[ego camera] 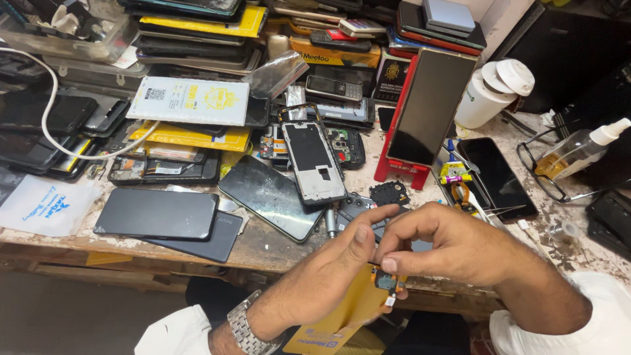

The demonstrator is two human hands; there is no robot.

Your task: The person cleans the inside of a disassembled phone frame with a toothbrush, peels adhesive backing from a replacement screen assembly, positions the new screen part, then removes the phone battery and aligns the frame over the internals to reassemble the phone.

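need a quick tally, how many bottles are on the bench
2: a white bottle with round lids behind the red phone stand, and a clear spray bottle at the right edge. Clutter may hide more.

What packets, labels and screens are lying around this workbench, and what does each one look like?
White flat packet: upper left on a stack, rectangular, yellow print.
Yellow packets: under it, flat.
Yellow card: at the left hand, near the right hand; blue print.
Dark screen: propped upright on a red stand.
Black phone: lower left, flat, screen dark.
White bottle: upper right, round lid.
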